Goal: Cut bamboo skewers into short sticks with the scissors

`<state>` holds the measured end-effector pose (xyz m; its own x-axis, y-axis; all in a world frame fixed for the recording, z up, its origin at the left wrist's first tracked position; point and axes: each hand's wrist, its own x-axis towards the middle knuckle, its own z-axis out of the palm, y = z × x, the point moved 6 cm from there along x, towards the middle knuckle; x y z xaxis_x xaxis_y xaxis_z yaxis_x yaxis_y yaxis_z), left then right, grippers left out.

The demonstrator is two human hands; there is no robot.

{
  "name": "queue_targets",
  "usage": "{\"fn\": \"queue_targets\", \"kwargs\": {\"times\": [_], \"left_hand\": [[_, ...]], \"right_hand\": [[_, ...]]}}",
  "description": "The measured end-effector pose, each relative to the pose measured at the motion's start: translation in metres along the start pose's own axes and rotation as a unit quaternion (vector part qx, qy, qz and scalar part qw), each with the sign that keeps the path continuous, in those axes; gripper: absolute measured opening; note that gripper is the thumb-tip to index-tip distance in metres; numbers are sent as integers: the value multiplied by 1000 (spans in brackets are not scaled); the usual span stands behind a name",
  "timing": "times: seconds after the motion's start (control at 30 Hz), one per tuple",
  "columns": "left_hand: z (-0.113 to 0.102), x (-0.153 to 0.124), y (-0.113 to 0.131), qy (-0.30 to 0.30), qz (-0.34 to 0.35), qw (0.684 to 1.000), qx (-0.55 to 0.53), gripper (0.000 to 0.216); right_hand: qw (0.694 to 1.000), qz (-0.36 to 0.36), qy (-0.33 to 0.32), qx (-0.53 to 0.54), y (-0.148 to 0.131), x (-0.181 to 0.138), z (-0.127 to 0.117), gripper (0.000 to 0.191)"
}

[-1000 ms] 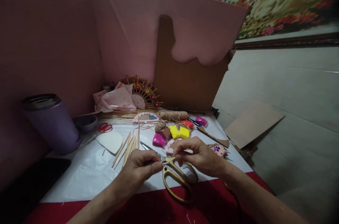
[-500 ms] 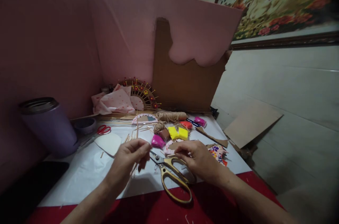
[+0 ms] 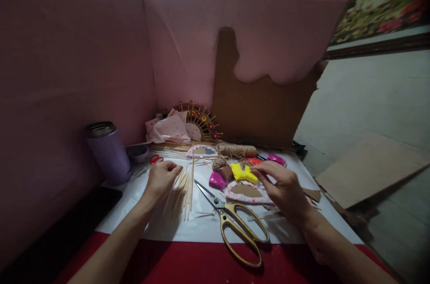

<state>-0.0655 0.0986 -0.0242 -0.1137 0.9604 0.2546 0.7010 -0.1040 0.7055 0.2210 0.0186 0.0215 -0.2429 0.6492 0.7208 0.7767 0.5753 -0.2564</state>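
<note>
My left hand (image 3: 163, 178) is closed in a pinch above the left side of a bundle of thin bamboo sticks (image 3: 181, 194). Anything between its fingertips is too small to make out. My right hand (image 3: 284, 187) has thumb and forefinger together beside a yellow clay packet (image 3: 239, 172); what they grip, if anything, is hidden. Between the hands lie large scissors with gold handles (image 3: 240, 230), blades pointing away to the left. Behind them sits a half-round cardboard piece edged with pink cloth (image 3: 247, 191), partly covered by my right hand.
On the left stand a purple tumbler (image 3: 109, 154) and a small bowl (image 3: 138, 154), near red-handled scissors (image 3: 156, 159). Twine (image 3: 240, 149), a magenta packet (image 3: 217, 180) and a decorated fan-shaped piece (image 3: 206, 118) lie farther back. A pink-covered cardboard panel (image 3: 181, 51) rises behind.
My view has swung left. My hands are farther apart: the left has moved away from the scissor blades to the sticks, the right up towards the yellow packet. The scissors still lie on the table.
</note>
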Motion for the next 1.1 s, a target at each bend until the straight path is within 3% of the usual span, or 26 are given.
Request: {"fn": "queue_targets", "kwargs": {"times": [0.13, 0.23, 0.57, 1.1], "left_hand": [[5, 4, -6, -21, -7, 998, 62, 20], [9, 3, -12, -38, -13, 993, 114, 15], [20, 3, -25, -62, 0, 972, 225, 13], [14, 4, -20, -62, -2, 970, 233, 12]], "right_hand": [[995, 11, 92, -43, 32, -21, -13, 11], [992, -7, 108, -68, 40, -30, -14, 11], [986, -63, 108, -107, 37, -35, -12, 13], [980, -69, 130, -137, 37, -36, -14, 18]]}}
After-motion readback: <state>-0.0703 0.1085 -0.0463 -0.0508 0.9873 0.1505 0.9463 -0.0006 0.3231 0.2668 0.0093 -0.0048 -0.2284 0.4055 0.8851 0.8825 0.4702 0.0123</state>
